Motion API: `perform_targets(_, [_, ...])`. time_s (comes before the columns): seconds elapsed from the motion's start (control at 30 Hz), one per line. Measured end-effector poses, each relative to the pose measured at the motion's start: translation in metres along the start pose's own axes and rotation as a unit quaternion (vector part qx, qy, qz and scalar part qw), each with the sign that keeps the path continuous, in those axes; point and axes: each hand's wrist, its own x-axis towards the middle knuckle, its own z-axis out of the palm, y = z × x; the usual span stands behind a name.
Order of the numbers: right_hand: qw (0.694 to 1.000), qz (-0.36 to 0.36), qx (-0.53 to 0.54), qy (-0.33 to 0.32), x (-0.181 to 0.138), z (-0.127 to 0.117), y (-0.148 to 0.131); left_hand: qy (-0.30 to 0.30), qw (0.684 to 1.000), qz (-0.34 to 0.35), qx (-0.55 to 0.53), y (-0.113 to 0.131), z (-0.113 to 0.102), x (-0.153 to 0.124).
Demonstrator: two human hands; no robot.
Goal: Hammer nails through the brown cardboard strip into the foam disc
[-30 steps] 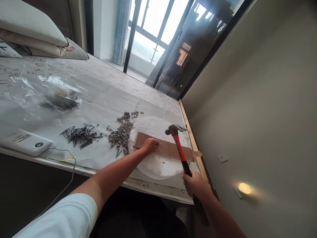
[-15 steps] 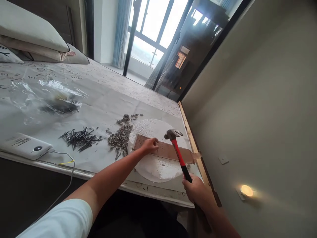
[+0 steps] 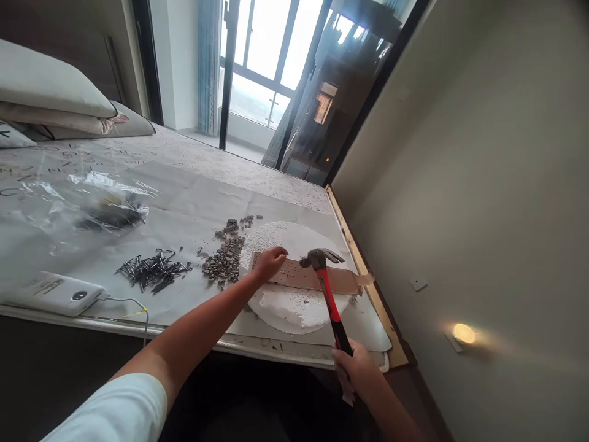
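Note:
My right hand (image 3: pixel 356 363) is wrapped round the black lower handle of a claw hammer (image 3: pixel 329 298) with a red upper shaft. The hammer's metal head is raised over a brown strip (image 3: pixel 306 275) dotted with small holes. My left hand (image 3: pixel 271 263) is at the strip's left part, its fingers pinched together; whatever they hold is too small to make out. Beneath the strip lies a round white foam slab (image 3: pixel 288 310). Left of the slab is a heap of grey gravel (image 3: pixel 224 261), and farther left a pile of dark nails (image 3: pixel 154 269).
A clear plastic bag (image 3: pixel 99 202) with dark contents lies at the left on the sheet-covered bed (image 3: pixel 184 190). A white power bank (image 3: pixel 55 293) with a cable sits by the near edge. A wooden edge (image 3: pixel 356 255) and the wall (image 3: pixel 473 184) bound the right side.
The view has shifted a little. My left hand has moved slightly up and left over the strip, fingers still pinched. The hammer stays raised in my right hand.

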Motion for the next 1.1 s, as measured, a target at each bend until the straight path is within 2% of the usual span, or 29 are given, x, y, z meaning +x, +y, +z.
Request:
perform_targets(0.1, [0.997, -0.005, 0.073, -0.039, -0.02, 0.009, 0.02, 0.074, 0.99, 0.05, 0.111, 0.0, -0.046, -0.015])
perform_targets(0.13, [0.995, -0.001, 0.086, -0.047, -0.028, 0.012, 0.026, 0.092, 0.981, 0.05, 0.161, -0.006, -0.064, -0.024])
perform_targets(0.2, [0.992, -0.001, 0.106, -0.068, -0.042, 0.018, 0.038, 0.122, 0.957, 0.006, 0.263, -0.023, -0.096, -0.046])
perform_targets(0.27, [0.988, -0.008, 0.124, -0.089, -0.054, 0.024, 0.047, 0.068, 0.931, -0.04, 0.355, -0.045, -0.12, -0.071])
perform_targets(0.33, [0.984, -0.013, 0.14, -0.107, -0.063, 0.03, 0.053, 0.002, 0.902, -0.089, 0.423, -0.064, -0.132, -0.092])
perform_targets(0.4, [0.982, -0.013, 0.152, -0.111, -0.07, 0.035, 0.058, -0.056, 0.874, -0.124, 0.466, -0.078, -0.132, -0.106])
perform_targets(0.5, [0.979, -0.011, 0.165, -0.115, -0.077, 0.04, 0.064, -0.09, 0.854, -0.171, 0.483, -0.085, -0.118, -0.11])
perform_targets(0.63, [0.981, -0.005, 0.164, -0.106, -0.086, 0.035, 0.065, -0.104, 0.833, -0.233, 0.491, -0.083, -0.096, -0.098])
perform_targets(0.8, [0.98, -0.011, 0.174, -0.096, -0.099, 0.025, 0.061, -0.098, 0.812, -0.311, 0.485, -0.085, -0.089, -0.081])
perform_targets(0.9, [0.976, -0.007, 0.199, -0.087, -0.104, 0.022, 0.059, -0.096, 0.815, -0.324, 0.471, -0.089, -0.088, -0.075])
perform_targets(1.1, [0.972, 0.008, 0.215, -0.093, -0.1, 0.016, 0.064, -0.089, 0.816, -0.305, 0.483, -0.093, -0.082, -0.069])
